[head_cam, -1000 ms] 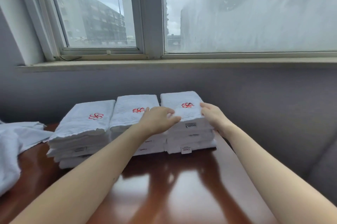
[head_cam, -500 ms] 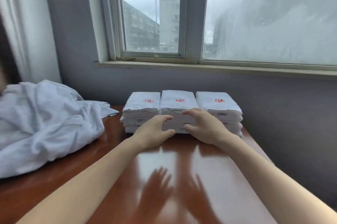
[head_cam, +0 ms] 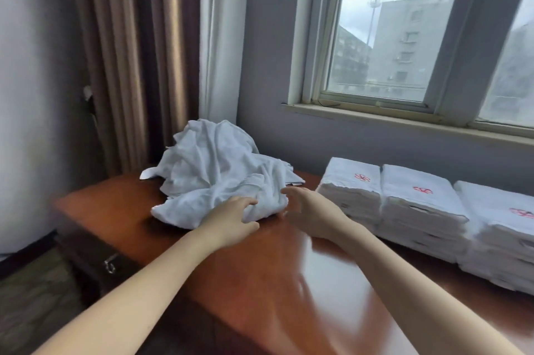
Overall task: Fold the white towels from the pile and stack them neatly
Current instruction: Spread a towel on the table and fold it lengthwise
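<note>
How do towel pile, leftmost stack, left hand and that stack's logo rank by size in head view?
1. pile
2. leftmost stack
3. left hand, not far off the stack and nearer the camera, so unsure
4. logo, clearly smallest

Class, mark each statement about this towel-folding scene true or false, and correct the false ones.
1. Three stacks of folded towels sit side by side on the table. True.
2. The crumpled pile lies to the right of the stacks. False: it lies to their left.
3. The left hand grips the pile's near edge. True.
4. The right hand holds a folded towel. False: it is open beside the pile, holding nothing.
5. The emblems on the folded towels are blue. False: they are red.
</note>
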{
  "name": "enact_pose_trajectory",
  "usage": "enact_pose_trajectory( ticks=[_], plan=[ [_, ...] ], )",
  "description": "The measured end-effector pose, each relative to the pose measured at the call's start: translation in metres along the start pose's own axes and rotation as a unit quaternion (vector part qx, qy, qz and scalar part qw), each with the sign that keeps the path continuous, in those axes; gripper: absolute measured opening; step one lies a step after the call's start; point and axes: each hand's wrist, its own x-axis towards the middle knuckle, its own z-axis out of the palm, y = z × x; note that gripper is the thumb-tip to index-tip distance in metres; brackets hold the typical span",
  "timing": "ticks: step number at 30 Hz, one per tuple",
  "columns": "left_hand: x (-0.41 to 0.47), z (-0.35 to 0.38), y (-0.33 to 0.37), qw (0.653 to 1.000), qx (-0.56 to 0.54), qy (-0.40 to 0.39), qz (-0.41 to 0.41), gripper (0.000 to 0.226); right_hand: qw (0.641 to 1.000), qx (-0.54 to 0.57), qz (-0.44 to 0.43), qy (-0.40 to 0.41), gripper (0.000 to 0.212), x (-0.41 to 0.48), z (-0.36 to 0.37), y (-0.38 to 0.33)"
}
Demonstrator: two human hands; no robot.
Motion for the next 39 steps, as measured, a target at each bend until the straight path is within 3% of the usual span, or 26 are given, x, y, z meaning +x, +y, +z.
enact_pose_trajectory(
  ticks=[6, 11, 14, 17, 22, 27, 29, 33, 39],
  plan=[
    [0.013, -0.006, -0.041, 0.999, 0.028, 0.028, 0.006, 0.072, 0.997, 0.065, 0.021, -0.038, 0.084, 0.057, 0.039, -0.008],
    [0.048, -0.004, -0.056, 0.996, 0.065, -0.001, 0.054, 0.087, 0.993, 0.107, 0.033, -0.043, 0.109, 0.094, 0.058, -0.004],
    [0.067, 0.009, -0.07, 0.998, 0.043, -0.013, 0.043, 0.091, 0.994, 0.097, 0.035, -0.047, 0.113, 0.112, 0.071, 0.006],
    [0.073, 0.026, -0.086, 0.999, 0.032, -0.004, 0.028, 0.09, 0.984, 0.114, 0.096, -0.093, 0.106, 0.116, 0.085, 0.017],
    [0.072, 0.036, -0.099, 0.997, 0.043, 0.036, 0.043, 0.07, 0.986, 0.09, 0.115, -0.078, 0.084, 0.096, 0.089, 0.018],
    [0.052, 0.042, -0.093, 0.996, 0.03, 0.038, 0.073, 0.052, 0.986, 0.065, 0.127, -0.088, 0.102, 0.054, 0.084, 0.004],
    [0.042, 0.044, -0.087, 0.996, 0.03, 0.041, 0.079, 0.047, 0.986, 0.065, 0.126, -0.083, 0.1, 0.034, 0.083, -0.002],
    [0.019, 0.05, -0.064, 0.991, 0.028, 0.071, 0.108, 0.04, 0.981, 0.086, 0.157, -0.072, 0.056, -0.008, 0.082, -0.008],
    [-0.014, 0.063, -0.025, 0.983, -0.012, 0.059, 0.172, 0.036, 0.968, -0.007, 0.244, -0.06, 0.038, -0.075, 0.063, 0.006]
  ],
)
